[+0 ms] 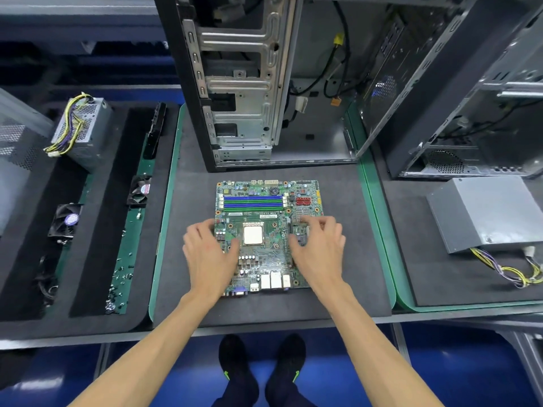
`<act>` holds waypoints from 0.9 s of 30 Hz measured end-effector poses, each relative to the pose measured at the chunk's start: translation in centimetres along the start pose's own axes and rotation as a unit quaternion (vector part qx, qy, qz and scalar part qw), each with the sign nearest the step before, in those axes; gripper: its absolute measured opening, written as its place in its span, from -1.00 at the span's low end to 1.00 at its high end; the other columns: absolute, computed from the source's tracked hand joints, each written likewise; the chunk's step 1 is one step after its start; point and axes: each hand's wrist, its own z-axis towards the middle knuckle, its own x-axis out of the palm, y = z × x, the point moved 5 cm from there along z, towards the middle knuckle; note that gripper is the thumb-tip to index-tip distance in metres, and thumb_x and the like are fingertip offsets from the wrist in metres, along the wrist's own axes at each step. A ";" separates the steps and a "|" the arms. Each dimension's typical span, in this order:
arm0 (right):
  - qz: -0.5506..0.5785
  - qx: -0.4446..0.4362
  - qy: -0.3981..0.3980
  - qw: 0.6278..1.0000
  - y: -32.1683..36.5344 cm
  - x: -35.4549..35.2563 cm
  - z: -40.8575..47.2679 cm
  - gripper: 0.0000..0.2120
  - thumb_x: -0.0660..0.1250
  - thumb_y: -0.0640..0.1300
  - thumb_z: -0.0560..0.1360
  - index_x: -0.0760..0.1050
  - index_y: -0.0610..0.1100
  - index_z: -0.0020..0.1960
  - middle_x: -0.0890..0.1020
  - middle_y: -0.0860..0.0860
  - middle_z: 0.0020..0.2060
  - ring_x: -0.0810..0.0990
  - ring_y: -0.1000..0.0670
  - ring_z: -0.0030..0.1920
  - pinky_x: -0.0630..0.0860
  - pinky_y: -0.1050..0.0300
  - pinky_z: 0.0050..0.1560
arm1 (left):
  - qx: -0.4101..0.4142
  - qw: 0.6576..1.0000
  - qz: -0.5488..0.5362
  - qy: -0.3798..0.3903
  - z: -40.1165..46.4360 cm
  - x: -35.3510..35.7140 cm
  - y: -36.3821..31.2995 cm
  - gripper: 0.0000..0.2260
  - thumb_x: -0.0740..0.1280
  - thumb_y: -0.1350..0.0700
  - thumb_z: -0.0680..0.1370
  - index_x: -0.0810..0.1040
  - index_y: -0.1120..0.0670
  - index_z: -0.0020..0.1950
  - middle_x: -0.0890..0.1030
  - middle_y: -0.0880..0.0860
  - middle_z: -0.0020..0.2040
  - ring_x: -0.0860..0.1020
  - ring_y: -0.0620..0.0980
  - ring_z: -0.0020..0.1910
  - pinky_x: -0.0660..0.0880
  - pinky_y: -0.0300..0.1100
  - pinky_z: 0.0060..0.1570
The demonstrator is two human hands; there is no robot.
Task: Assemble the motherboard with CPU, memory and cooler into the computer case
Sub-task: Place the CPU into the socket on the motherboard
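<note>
In the middle of the frame we see the green motherboard (266, 230), with its square silver CPU (252, 235), lying flat on the dark foam mat (346, 259). Our left hand (205, 251) and right hand (318, 245) rest on its side edges, fingers loosely spread, clasping nothing. The open grey metal computer case (244, 92) stands above it.

Left hand (210, 254): centre-left of frame, palm down, fingers relaxed and slightly spread, thumb angled toward frame centre. Right hand (318, 245): centre-right of frame, palm down, fingers loosely bent, tips pointing to the upper left. Both forearms: bare, rising from the lower corners and converging toward mid-frame. Feet: two dark shoes, bottom centre.
</note>
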 end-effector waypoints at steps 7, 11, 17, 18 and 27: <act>-0.042 0.079 0.043 0.995 -1.5 0.1 1.1 -0.36 0.39 0.18 0.52 0.40 -0.21 0.42 0.37 -0.14 0.24 0.32 -0.16 0.26 0.32 0.01 0.26 | -0.074 0.988 -0.091 0.102 1.0 0.6 1.2 -0.53 0.43 0.07 0.55 0.40 0.17 0.40 0.39 0.02 0.08 0.41 -0.01 0.05 0.34 -0.20 0.08; -0.016 0.096 0.047 0.994 -1.7 0.2 1.2 -0.31 0.40 0.21 0.50 0.34 -0.15 0.46 0.35 -0.14 0.27 0.30 -0.18 0.28 0.28 -0.03 0.29 | -0.071 0.987 -0.107 0.100 1.1 0.4 1.2 -0.53 0.44 0.12 0.54 0.41 0.16 0.41 0.40 0.02 0.05 0.43 -0.01 -0.01 0.32 -0.22 0.01; -0.025 0.086 0.064 0.994 -1.8 0.0 1.6 -0.30 0.40 0.22 0.51 0.32 -0.15 0.48 0.36 -0.15 0.30 0.31 -0.18 0.31 0.30 -0.07 0.30 | -0.061 0.988 -0.087 0.109 1.3 0.4 1.3 -0.52 0.42 0.06 0.55 0.41 0.17 0.42 0.39 0.02 0.05 0.44 -0.02 -0.03 0.37 -0.18 0.00; -0.032 0.084 0.062 0.994 -1.6 -0.2 1.7 -0.30 0.40 0.21 0.51 0.31 -0.15 0.48 0.36 -0.15 0.30 0.30 -0.18 0.31 0.29 -0.08 0.30 | -0.057 0.989 -0.079 0.111 1.3 0.3 1.3 -0.51 0.41 0.05 0.55 0.40 0.17 0.43 0.39 0.01 0.05 0.44 -0.01 -0.01 0.38 -0.17 0.01; 0.069 -0.071 0.043 0.994 6.1 -0.1 2.2 -0.56 0.40 0.00 0.54 0.43 -0.06 0.38 0.42 -0.05 0.22 0.30 -0.06 0.29 0.26 -0.01 0.33 | -0.068 0.988 -0.113 0.074 1.0 -4.2 3.1 -0.65 0.34 0.13 0.59 0.44 0.09 0.37 0.43 0.01 0.12 0.48 -0.08 -0.02 0.37 -0.23 0.05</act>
